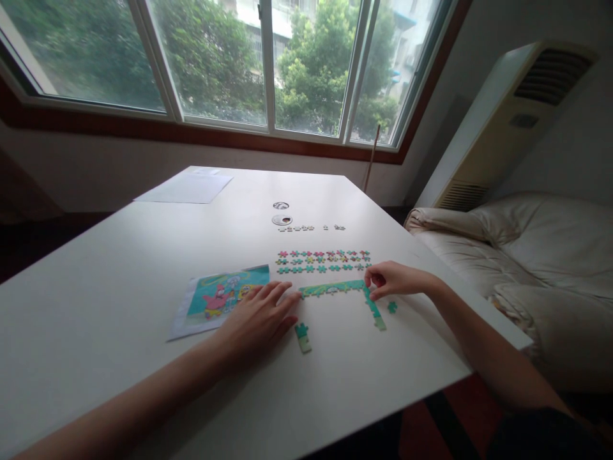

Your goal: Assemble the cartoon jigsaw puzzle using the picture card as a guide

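Note:
My left hand [263,317] lies flat with its fingers stretched out, its fingertips at the left end of a joined puzzle strip [332,289]. At the strip's right corner, my right hand [393,280] has thumb and forefinger curled onto a puzzle piece [367,292], mostly hidden by the fingers. From this corner a green column of joined pieces [376,314] runs toward me. A loose green piece [393,307] lies right of the column. Below my left fingertips is a short joined section [303,338]. A cartoon picture sheet [211,297] lies partly under my left hand.
Several rows of loose puzzle pieces [322,260] lie beyond the strip, with a sparser row [297,229] farther back. Two small round items [281,220] sit behind them. White paper [186,188] lies at the table's [119,281] far left. A sofa [550,255] stands to the right.

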{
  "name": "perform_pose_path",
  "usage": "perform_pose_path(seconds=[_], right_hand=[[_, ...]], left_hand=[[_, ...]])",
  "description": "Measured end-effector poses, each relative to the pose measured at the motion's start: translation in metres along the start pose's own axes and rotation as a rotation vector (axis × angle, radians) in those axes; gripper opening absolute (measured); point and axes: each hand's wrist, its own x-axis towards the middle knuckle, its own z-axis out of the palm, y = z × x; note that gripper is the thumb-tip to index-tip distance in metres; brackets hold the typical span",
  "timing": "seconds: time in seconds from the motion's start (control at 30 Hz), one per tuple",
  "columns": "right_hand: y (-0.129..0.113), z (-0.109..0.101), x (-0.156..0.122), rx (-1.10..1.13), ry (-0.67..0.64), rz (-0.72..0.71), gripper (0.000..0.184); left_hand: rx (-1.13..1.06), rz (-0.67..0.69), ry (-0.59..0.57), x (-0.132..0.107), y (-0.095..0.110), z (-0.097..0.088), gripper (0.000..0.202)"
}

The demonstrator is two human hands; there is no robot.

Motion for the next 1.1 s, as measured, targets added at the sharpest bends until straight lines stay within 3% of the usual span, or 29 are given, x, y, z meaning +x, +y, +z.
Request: perform_pose_path(seconds=[0.17, 0.53, 1.1], right_hand=[[-0.0011, -0.002, -0.0023, 0.005, -0.002, -0.005, 0.031], [-0.0086, 0.0049, 0.005, -0.084, 0.146, 0.025, 0.019], [-0.0096, 0.003, 0.0035, -0.049, 0.15, 0.04, 0.022]], left_hand=[[-0.021, -0.003, 0.014, -0.0025, 0.0026, 0.0019, 0.032], [-0.019, 0.001, 0.03, -0.0038, 0.0, 0.0057, 0.034], [-0.047, 0.008, 0.036, -0.0036, -0.0006, 0.0073, 0.035]])
